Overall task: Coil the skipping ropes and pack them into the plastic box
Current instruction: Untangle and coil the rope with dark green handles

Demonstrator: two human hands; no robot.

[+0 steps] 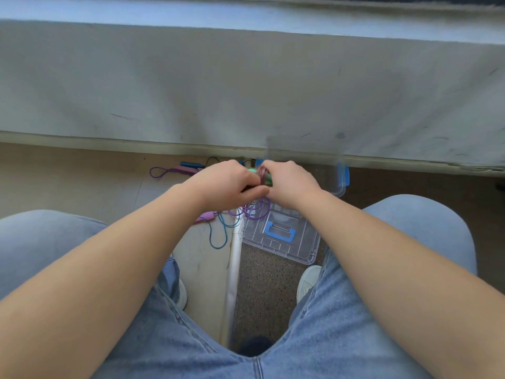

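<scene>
Purple rope (263,175) half-coiled, gripped by both hands low over the floor, just left of the open plastic box (341,190).

Left hand (226,184) curled, thumb and fingers pinching the wound turns; right hand (289,184) curled round the same bundle, green handles (269,182) showing between. Loose purple loops (257,212) hanging below, over the far edge of the clear lid (300,242). Best to pin finished turns with the left thumb, feed slack with the right, lay each wrap snug beside the last, and tuck the tail before letting go. Likely risk: dangling loops snagging the teal rope (218,236) near left. Second purple rope (161,172) far left, uncoiled. Box contents hidden, blurred.
</scene>
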